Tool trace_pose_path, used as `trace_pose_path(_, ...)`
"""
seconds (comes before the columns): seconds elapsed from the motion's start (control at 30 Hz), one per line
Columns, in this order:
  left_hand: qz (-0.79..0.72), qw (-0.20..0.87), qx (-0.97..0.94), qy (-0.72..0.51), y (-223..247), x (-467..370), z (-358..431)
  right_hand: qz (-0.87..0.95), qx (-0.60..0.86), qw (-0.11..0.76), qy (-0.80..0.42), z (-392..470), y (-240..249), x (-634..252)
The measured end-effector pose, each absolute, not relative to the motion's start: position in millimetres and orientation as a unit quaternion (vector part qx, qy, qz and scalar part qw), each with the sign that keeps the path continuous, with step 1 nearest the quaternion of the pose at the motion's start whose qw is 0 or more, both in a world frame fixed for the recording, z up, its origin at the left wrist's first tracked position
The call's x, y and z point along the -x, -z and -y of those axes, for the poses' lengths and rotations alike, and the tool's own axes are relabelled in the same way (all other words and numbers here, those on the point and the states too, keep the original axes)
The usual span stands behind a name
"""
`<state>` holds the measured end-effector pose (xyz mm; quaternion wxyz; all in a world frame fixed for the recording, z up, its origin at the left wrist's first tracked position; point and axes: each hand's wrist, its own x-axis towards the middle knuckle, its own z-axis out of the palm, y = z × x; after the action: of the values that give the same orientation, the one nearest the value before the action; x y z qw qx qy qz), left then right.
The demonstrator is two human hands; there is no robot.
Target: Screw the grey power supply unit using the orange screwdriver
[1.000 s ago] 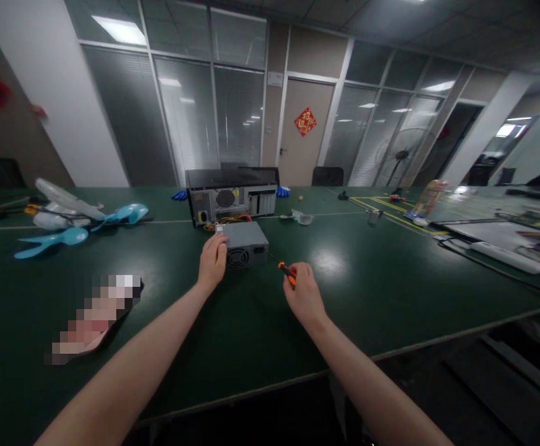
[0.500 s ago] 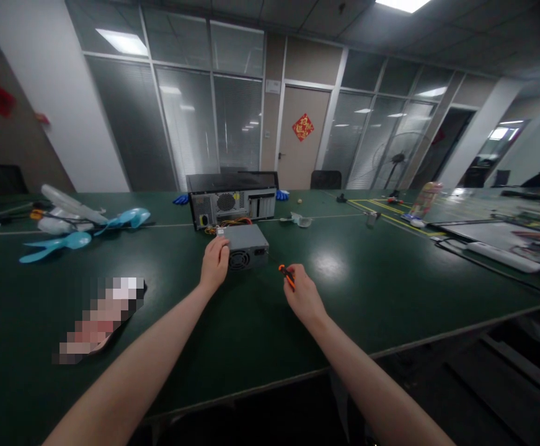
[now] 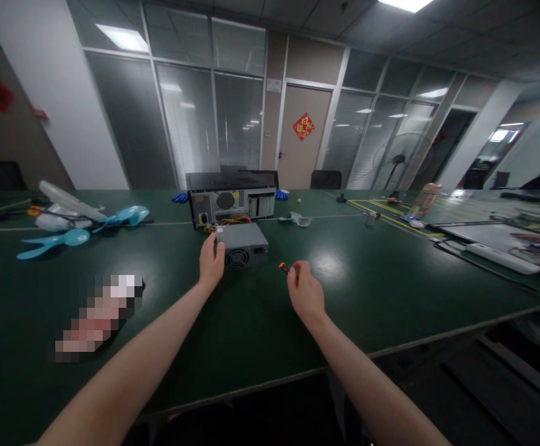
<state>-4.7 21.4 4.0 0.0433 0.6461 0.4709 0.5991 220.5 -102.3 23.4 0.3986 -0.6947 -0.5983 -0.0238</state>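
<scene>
A grey metal computer power supply stands on the green table, its fan grille and socket facing me. My left hand is at its left end, thumb at the near corner and fingers along the side. To the right, apart from the power supply, my right hand is closed around a screwdriver with an orange and black handle. Most of its handle is hidden by the fingers. Behind the power supply a computer case lies on its side, with coloured cables between the two.
Light-blue fan blades and white fan parts lie at left, beyond a blurred-out flat object. A small clear plastic piece sits right of the case. Further right are a bottle, a white power strip and black cables.
My left hand has shifted from the top corner of the power supply down to its left side. My right hand has turned slightly, covering more of the screwdriver handle.
</scene>
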Motion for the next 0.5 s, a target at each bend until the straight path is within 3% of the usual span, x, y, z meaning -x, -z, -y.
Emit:
trace_pose_path(0.17,-0.505,0.108,-0.619,-0.591,0.0,6.9,-24.6,0.652,0.585,0.480,0.056,102.1,-25.0,-218.1)
trace_pose_path(0.4,-0.529,0.145,-0.592,-0.590,5.4,6.7,-28.6,0.649,0.642,0.407,0.012,109.1,-24.6,-217.8)
trace_pose_path(0.5,-0.528,0.157,-0.593,-0.588,7.0,5.9,-29.0,0.648,0.639,0.414,0.028,111.0,-26.4,-217.2)
